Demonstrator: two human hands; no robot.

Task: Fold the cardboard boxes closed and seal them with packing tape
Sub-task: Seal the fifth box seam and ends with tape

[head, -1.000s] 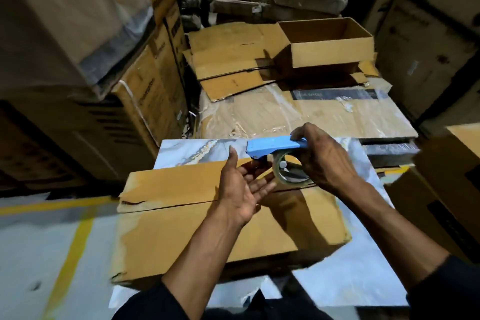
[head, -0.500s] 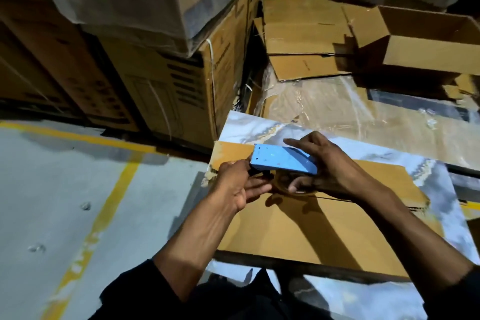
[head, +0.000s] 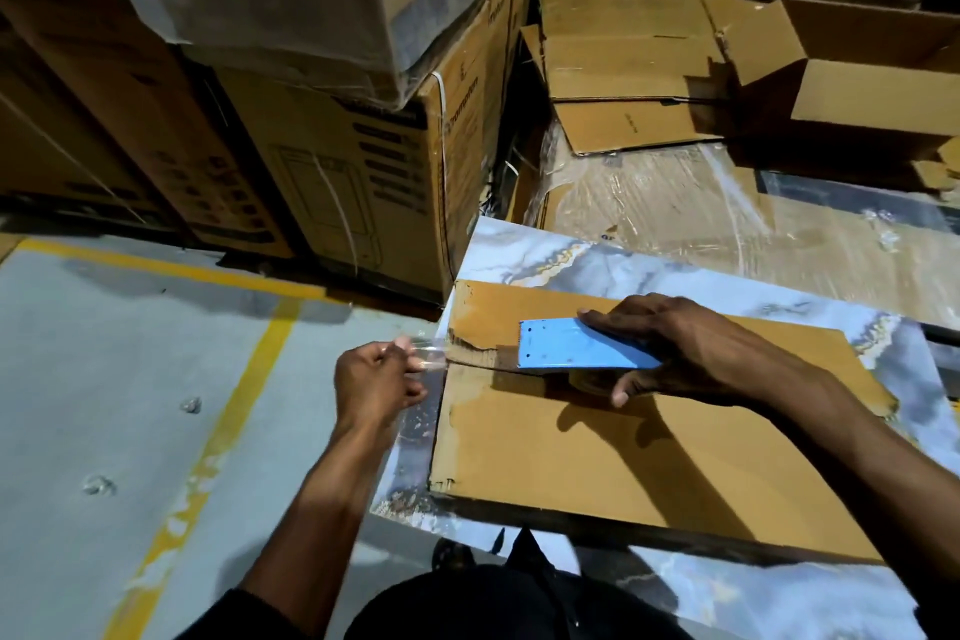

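Observation:
A flat brown cardboard box (head: 613, 442) lies on a marbled blue-white slab (head: 566, 257), its two top flaps folded shut with a seam running left to right. My right hand (head: 680, 351) grips a blue tape dispenser (head: 576, 351) resting on the seam near the box's left end. A strip of clear packing tape (head: 431, 353) stretches from the dispenser past the box's left edge. My left hand (head: 376, 379) pinches the free end of that tape, just off the box's left side.
Large printed cartons (head: 332, 156) wrapped in plastic are stacked at the left and back. Flattened cardboard (head: 623, 68) and an open box (head: 872, 68) lie on a film-wrapped pallet (head: 701, 224) behind. Grey floor with yellow lines (head: 218, 421) is at the left.
My left hand has pulled the tape end out leftward past the box edge. The right hand has lowered the dispenser onto the seam. The view has swung left.

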